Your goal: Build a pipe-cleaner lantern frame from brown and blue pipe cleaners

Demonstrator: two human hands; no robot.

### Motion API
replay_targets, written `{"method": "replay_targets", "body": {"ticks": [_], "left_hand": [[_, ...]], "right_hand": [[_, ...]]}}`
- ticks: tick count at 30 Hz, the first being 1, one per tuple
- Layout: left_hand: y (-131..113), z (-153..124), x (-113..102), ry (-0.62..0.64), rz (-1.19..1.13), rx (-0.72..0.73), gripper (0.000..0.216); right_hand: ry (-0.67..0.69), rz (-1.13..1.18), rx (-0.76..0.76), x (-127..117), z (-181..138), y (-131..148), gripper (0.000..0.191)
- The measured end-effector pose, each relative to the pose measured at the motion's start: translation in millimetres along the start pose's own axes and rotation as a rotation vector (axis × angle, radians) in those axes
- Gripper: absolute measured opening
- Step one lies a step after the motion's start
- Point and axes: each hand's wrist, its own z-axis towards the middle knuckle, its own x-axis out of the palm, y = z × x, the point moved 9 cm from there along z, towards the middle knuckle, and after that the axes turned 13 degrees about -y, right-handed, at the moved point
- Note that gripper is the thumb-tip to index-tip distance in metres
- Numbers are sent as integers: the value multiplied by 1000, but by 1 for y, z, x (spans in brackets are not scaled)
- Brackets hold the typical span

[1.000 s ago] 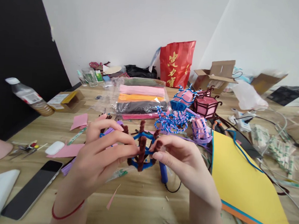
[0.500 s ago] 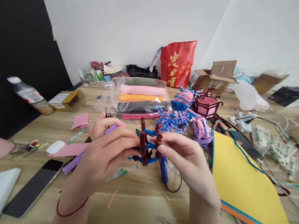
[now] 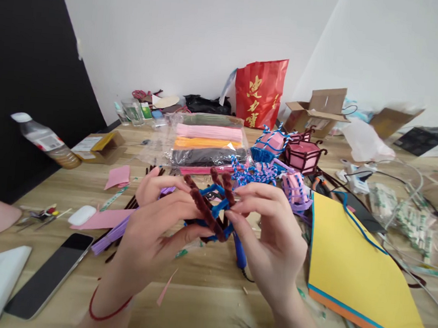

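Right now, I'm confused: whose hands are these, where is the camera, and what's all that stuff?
There's no robot here, just one person's bare hands. The camera is worn on that person's head, looking forward and down. The left hand and right hand together hold a small fuzzy blue-and-brown frame. On the wooden table lie a dark phone, a yellow sheet and a clear packet of colourful strips. Farther back stands a red bag.
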Motion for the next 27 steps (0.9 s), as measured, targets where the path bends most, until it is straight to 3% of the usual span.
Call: {"method": "replay_targets", "body": {"ticks": [5,11,16,21,27], "left_hand": [[3,-3,-9,-121,-27,-51,12],[3,-6,-13,-183,-120,-53,8],[3,-6,-16,-213,-122,-60,9],[0,-5,-18,-180,19,-40,12],[-13,-3,-14,-157,143,24,10]], "right_hand": [[176,8,-89,11,-1,11,20],[296,16,-122,18,-4,16,41],[280,16,-101,18,-5,13,42],[263,139,-24,17,-7,4,55],[71,180,10,6,-6,-6,38]]}}
